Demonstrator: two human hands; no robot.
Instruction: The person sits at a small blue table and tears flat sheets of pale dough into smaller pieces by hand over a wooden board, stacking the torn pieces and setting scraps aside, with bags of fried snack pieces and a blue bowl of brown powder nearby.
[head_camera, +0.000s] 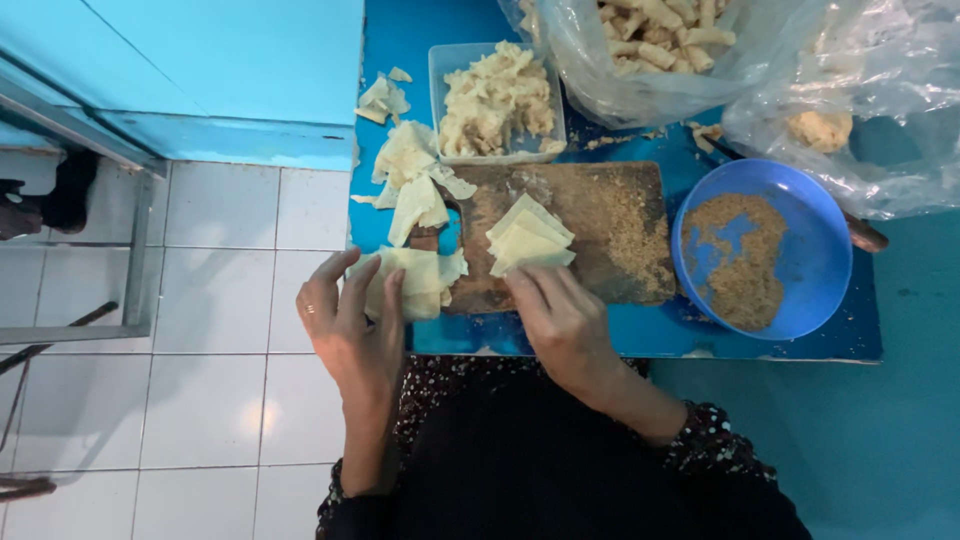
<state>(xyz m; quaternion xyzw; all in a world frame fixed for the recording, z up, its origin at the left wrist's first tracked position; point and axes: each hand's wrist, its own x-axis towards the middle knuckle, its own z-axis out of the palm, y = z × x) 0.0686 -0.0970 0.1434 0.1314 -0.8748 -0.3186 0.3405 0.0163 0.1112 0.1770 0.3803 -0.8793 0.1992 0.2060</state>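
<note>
My left hand (350, 320) grips a pile of pale wrapper sheets (425, 275) at the left edge of the blue table. My right hand (562, 318) rests its fingertips on the near corner of a small fanned stack of square wrappers (528, 238) lying on a brown wooden cutting board (610, 225). Breadcrumbs are scattered over the board's right half.
A clear tub of pale filling (497, 100) stands behind the board, with loose wrapper scraps (408, 165) to its left. A blue bowl of crumbs (762, 250) sits at right. Plastic bags (660, 50), one holding rolled pieces, lie at the back. White floor tiles (220, 330) are at left.
</note>
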